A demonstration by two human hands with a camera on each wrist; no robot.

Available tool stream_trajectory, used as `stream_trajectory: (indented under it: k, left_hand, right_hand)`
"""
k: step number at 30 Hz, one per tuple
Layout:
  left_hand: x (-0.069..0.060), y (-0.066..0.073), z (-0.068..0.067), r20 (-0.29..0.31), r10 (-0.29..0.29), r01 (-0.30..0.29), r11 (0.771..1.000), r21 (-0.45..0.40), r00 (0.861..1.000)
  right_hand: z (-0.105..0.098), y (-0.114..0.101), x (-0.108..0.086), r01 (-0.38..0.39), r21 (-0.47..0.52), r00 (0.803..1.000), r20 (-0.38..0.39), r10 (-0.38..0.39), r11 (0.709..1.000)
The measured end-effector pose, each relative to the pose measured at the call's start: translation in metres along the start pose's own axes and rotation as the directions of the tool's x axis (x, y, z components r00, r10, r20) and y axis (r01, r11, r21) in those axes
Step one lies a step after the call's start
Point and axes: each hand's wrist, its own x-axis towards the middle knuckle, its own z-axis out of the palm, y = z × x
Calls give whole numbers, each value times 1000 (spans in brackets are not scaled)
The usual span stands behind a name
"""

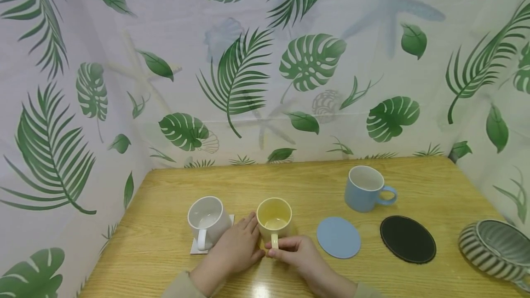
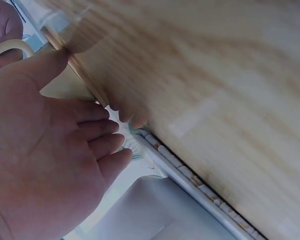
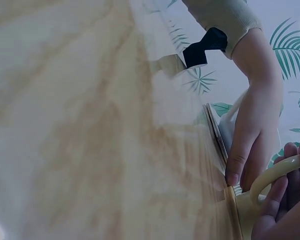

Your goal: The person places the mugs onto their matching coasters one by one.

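The yellow mug (image 1: pixel 283 232) stands upright at the front middle of the table. My right hand (image 1: pixel 300 254) pinches its handle (image 3: pixel 276 175) between thumb and fingers. Beneath this mug, the wrist views show a thin tan-edged flat piece (image 3: pixel 233 212). My left hand (image 1: pixel 238 246) lies on its edge by the table, fingers extended, with thumb and fingertips against the mug's left side or that flat piece; exact contact is unclear. To its left, a white mug (image 1: pixel 218 229) sits on a white square coaster (image 1: pixel 196 247), whose edge shows in the left wrist view.
Right of my right hand lie a round blue coaster (image 1: pixel 338 237) and a round black coaster (image 1: pixel 407 239). Behind them stands a blue mug (image 1: pixel 360 194), handle to the right. A grey ribbed mug (image 1: pixel 482 252) is at the far right. Leaf-printed cloth (image 1: pixel 256 141) encloses the table's back and sides.
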Motion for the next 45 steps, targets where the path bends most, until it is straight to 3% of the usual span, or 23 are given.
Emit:
stream_trajectory:
  k: [30, 45]
  left_hand:
    - [0, 2, 0, 32, -26, 26, 999, -19, 999]
    - [-2, -1, 0, 10, -17, 18, 997, -76, 1000]
  right_hand:
    - [5, -6, -3, -18, -17, 1000, 9, 18, 1000]
    - [-5, -11, -4, 0, 34, 990, 139, -5, 999]
